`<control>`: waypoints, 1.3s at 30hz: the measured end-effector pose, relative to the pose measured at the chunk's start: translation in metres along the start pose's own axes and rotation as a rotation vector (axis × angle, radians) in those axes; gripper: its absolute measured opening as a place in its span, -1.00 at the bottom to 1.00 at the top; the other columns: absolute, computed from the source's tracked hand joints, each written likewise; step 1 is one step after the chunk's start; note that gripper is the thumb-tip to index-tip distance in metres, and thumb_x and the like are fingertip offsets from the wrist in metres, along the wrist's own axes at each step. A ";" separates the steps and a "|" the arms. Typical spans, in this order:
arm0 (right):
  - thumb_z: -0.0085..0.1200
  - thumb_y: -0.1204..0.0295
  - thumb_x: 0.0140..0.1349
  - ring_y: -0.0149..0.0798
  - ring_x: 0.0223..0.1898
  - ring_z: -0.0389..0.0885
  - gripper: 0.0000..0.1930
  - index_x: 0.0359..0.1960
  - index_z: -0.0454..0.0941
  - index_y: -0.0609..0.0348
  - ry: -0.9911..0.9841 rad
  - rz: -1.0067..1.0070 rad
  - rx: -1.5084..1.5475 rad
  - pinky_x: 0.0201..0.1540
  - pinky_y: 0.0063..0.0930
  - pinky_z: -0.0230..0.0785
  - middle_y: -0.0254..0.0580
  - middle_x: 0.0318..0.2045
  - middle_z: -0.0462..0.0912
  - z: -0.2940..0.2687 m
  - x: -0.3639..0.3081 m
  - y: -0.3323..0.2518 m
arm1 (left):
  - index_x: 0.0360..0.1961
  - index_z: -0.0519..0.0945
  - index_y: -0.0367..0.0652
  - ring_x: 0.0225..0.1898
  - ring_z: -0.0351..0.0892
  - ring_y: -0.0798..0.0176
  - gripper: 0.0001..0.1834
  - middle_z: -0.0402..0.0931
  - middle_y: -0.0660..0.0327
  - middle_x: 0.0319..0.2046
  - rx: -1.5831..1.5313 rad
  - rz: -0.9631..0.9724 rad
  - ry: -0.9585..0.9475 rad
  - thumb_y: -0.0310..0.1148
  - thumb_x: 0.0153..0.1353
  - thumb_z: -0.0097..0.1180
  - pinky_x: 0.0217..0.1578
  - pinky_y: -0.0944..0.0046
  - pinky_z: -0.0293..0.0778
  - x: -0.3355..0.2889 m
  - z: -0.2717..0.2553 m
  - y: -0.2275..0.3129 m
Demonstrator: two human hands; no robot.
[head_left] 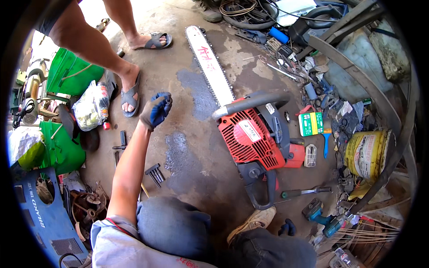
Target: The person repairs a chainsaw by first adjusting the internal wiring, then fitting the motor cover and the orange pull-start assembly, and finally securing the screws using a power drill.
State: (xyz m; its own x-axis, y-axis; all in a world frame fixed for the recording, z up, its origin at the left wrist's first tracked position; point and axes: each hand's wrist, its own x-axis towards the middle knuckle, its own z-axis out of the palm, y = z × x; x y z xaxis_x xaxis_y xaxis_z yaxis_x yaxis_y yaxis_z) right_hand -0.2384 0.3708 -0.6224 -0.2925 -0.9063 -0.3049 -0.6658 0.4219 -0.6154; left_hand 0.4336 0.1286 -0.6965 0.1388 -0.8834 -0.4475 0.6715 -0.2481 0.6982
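My left hand (156, 110), in a dark blue glove, is raised over the floor left of the chainsaw with its fingers curled closed. Whatever they may hold is hidden. A red chainsaw (251, 139) lies on the floor in front of me, its grey front handle arching across the body. Its long white guide bar (208, 63), fitted with a chain, points away from me. My right hand (288, 227), gloved too, shows only a few fingers past my right knee, near a cordless drill (318, 213); the knee hides the rest. Neither hand touches the chainsaw.
Another person's sandalled feet (130, 96) stand at far left. Hex keys (155, 174) lie below my left hand. Right of the chainsaw are a green-and-white box (311, 123), a blue-handled brush (325, 145), a ratchet (306, 192) and a yellow bucket (366, 154). Green containers (62, 149) stand left.
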 end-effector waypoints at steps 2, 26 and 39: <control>0.04 0.36 0.35 -0.49 -0.55 0.41 -0.67 0.10 0.50 0.21 0.019 0.374 0.257 -0.50 -0.58 0.31 -0.25 -0.43 0.56 0.011 -0.006 -0.015 | -0.22 0.45 -0.21 -0.46 0.33 0.45 -0.94 0.38 0.19 -0.28 -0.538 -0.099 -0.201 -0.51 0.29 0.02 -0.49 0.57 0.37 -0.031 -0.002 -0.019; 0.12 0.17 0.33 -0.33 -0.08 0.51 -0.51 0.16 0.46 0.25 0.682 0.106 0.860 0.05 -0.41 0.38 -0.21 -0.06 0.55 -0.065 0.140 0.111 | 0.00 0.59 -0.28 -0.30 0.67 0.26 -0.69 0.64 0.10 -0.22 0.824 -0.819 -0.762 -0.41 0.26 0.16 -0.28 0.31 0.61 -0.131 0.321 -0.057; 0.17 0.40 0.19 -0.33 -0.58 0.50 -0.52 0.08 0.34 0.42 -0.183 -0.183 0.874 -0.42 -0.35 0.44 -0.05 -0.20 0.53 -0.083 0.092 -0.104 | -0.06 0.56 -0.26 -0.34 0.64 0.36 -0.69 0.63 0.18 -0.29 -0.517 -0.403 -0.333 -0.23 0.34 0.11 -0.37 0.41 0.57 -0.155 0.349 -0.247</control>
State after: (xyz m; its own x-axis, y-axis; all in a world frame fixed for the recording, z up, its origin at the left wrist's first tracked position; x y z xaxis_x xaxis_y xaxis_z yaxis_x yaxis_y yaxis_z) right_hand -0.2528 0.2419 -0.5265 -0.0707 -0.9745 -0.2132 0.0876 0.2068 -0.9744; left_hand -0.0082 0.1878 -0.6048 -0.3648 -0.8575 -0.3627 0.8926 -0.4329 0.1256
